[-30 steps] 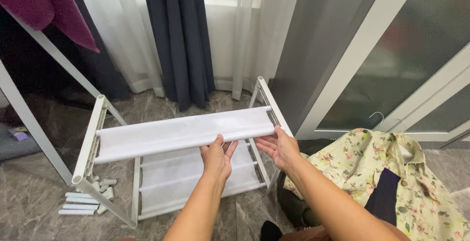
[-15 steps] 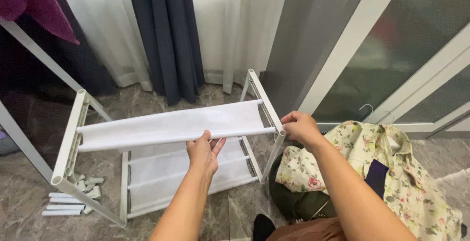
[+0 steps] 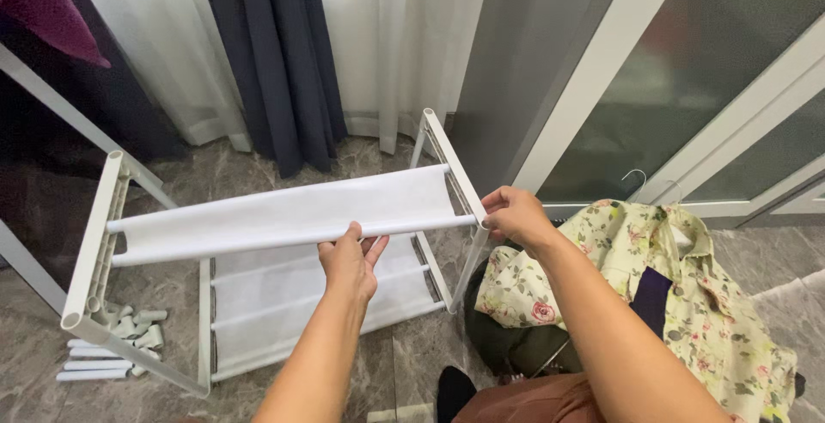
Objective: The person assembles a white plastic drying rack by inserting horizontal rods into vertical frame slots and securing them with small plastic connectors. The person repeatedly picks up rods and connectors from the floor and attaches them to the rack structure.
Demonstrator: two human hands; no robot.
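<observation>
Both hands (image 3: pixel 348 260) (image 3: pixel 514 214) grip the rack's front bar (image 3: pixel 284 238), lying left-right.

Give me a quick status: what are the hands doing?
Left hand grips front rod of white fabric shelf. Right hand on right end frame. Loose tubes on floor.

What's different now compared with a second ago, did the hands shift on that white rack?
The right hand slid from under the top shelf's front bar out to the right side frame, gripping its front corner. The left hand kept hold of the front bar of the white fabric shelf. The rack stands where it did, and the loose white tubes and floral cloth lie unmoved on the floor.
</observation>
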